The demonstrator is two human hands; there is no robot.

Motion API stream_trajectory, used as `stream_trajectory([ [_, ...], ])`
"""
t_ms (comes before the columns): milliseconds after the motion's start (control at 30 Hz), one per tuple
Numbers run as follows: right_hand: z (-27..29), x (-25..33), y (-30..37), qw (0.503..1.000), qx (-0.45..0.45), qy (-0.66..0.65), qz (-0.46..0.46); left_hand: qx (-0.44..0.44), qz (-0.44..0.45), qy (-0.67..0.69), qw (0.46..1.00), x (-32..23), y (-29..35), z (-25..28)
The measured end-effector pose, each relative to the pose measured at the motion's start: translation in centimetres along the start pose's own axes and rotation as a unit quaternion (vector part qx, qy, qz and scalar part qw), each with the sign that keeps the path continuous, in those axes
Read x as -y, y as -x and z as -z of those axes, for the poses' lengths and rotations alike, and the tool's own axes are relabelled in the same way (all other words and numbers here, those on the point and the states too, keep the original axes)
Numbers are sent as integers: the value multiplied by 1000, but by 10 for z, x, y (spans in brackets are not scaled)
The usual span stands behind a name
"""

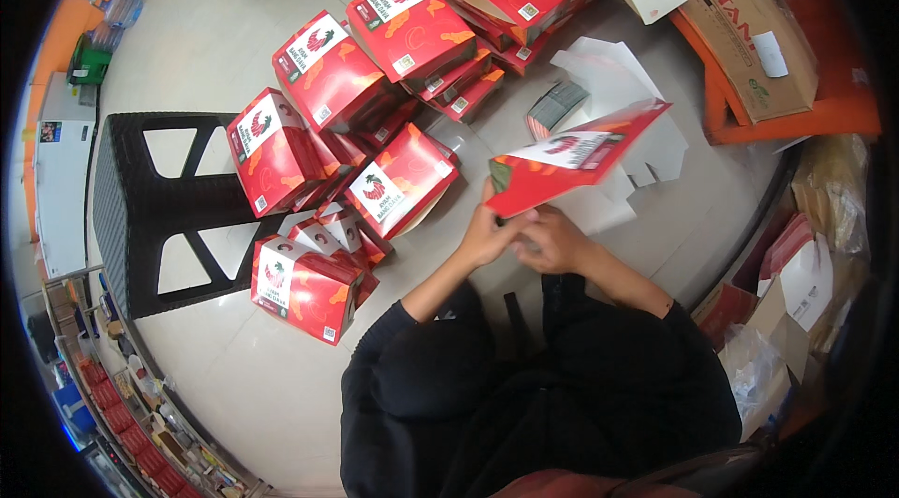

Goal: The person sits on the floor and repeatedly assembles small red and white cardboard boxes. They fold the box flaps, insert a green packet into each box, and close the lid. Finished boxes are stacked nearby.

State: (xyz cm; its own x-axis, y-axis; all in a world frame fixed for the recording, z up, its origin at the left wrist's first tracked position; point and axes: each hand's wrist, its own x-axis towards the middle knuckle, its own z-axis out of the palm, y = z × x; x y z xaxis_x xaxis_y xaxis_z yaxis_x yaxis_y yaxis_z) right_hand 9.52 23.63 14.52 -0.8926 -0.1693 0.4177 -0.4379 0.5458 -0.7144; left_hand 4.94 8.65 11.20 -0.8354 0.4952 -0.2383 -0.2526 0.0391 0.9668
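Observation:
A red and white printed food carton [585,156], partly folded, is held up in front of me, tilted with its far end raised to the right. My left hand [489,234] is closed on its near left corner. My right hand [552,241] has curled fingers at the lower edge of the same carton, close against the left hand; its fingertips are partly hidden. Beneath and behind the carton, a flat carton blank [646,77] lies white side up on the floor. A small banded stack of printed paper [559,109] rests on that blank.
Folded red cartons [328,67] are piled to the left and ahead. A black plastic stool [131,208] lies beyond them at left. On the right, a brown cardboard box [749,39] sits on an orange surface [833,124], with plastic bags [754,367] nearer me.

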Motion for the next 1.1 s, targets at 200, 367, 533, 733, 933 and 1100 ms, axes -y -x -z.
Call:
stream_trajectory([
  [200,84,-43,7,936,-57,-292,-189,-114,106,101,983,5,5,46],
  [367,82,-80,28,738,9,-547,-395,-160,150,199,955,22,5,52],
  [533,52,-80,46,684,-18,-641,-347,-161,159,196,954,15,7,49],
  [733,41,-48,15,877,107,-310,-351,-86,45,-5,995,10,9,44],
  [933,66,-28,-7,742,213,-261,-579,36,43,-495,867,-79,24,47],
  [1100,40,-58,31,680,382,-286,-556,257,228,-217,914,-66,26,20],
])
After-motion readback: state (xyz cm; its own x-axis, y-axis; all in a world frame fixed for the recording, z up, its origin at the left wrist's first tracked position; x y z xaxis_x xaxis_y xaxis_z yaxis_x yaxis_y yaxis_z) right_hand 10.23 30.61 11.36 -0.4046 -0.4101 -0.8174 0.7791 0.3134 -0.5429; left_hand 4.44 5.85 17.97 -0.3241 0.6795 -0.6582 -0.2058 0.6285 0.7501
